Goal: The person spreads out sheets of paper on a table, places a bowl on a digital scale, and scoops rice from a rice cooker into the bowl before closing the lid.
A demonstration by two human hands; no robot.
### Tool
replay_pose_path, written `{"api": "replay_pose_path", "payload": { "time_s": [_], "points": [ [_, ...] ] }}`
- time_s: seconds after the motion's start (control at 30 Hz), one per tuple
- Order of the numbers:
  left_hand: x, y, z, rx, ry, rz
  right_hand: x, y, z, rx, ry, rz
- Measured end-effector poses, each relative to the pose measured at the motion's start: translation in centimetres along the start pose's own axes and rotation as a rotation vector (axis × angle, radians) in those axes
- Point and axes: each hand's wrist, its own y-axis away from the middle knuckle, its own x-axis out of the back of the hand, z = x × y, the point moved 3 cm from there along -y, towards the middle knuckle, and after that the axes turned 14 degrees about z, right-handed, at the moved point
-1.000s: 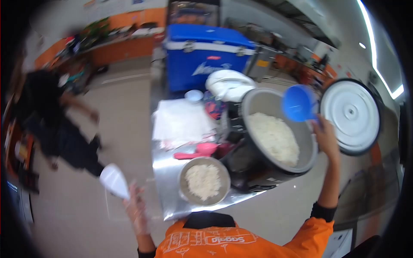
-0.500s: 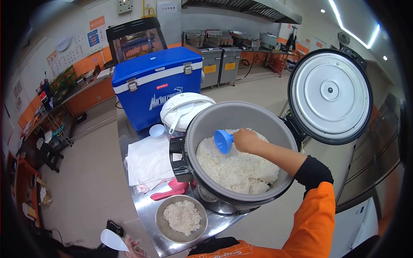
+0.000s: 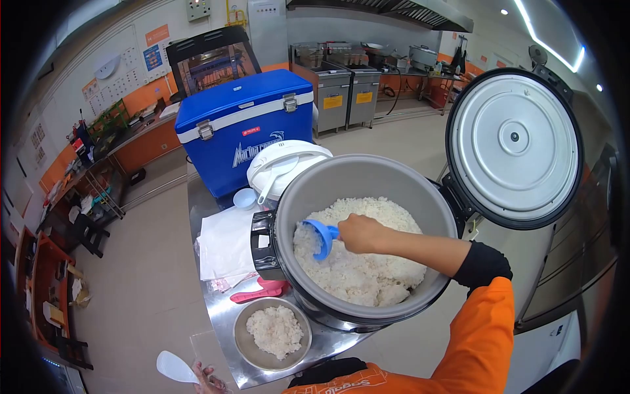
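Note:
My right hand (image 3: 363, 234) is closed round the handle of a blue scoop (image 3: 319, 240), whose cup is dipped in the cooked rice (image 3: 367, 276) at the left side of a big grey pot (image 3: 374, 165). Low in the view, my left hand (image 3: 209, 379) holds a white paddle (image 3: 174, 366), its blade pointing left. Between that hand and the pot, a metal bowl (image 3: 244, 341) with a mound of rice (image 3: 275, 330) rests on the steel table (image 3: 230, 358).
The pot's round lid (image 3: 515, 141) stands open at the right. Behind are a blue cooler (image 3: 252, 125) and a white lidded container (image 3: 282, 167). White sheets (image 3: 225, 243), a small light-blue cup (image 3: 245, 198) and a pink utensil (image 3: 260, 291) lie left of the pot.
My right hand has moved left and down, and the scoop's cup has turned and gone into the rice. The view has shifted slightly. My left hand still holds the paddle.

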Motion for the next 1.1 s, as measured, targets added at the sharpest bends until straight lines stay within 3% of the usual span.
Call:
{"api": "replay_pose_path", "payload": {
  "time_s": [0.17,0.2,0.3,0.43,0.53,0.73,0.97,1.1],
  "points": [
    [-0.1,0.2,-0.6,-0.037,0.015,0.011,1.5,2.1,-0.9,0.112,0.01,-0.126],
    [0.1,0.5,-0.5,-0.045,0.017,0.014,2.7,2.5,-1.0,0.028,0.007,-0.302],
    [0.7,2.1,0.7,-0.1,-0.005,0.03,3.8,2.8,0.7,-0.08,-0.038,-0.32],
    [1.6,3.6,2.1,-0.121,-0.017,0.104,4.1,3.1,1.4,-0.04,-0.002,-0.249],
    [2.1,3.7,2.4,-0.126,0.005,0.109,2.9,2.3,2.3,0.071,0.02,-0.027],
    [2.4,3.9,2.6,-0.127,0.04,0.14,3.9,2.0,3.9,-0.15,-0.037,-0.241],
    [2.3,3.7,2.7,-0.17,0.078,0.106,4.0,2.4,7.5,-0.21,-0.283,-0.313],
    [2.1,2.1,2.2,-0.174,0.013,0.06,4.4,3.2,9.0,-0.347,-0.362,-0.271]
  ]
}}
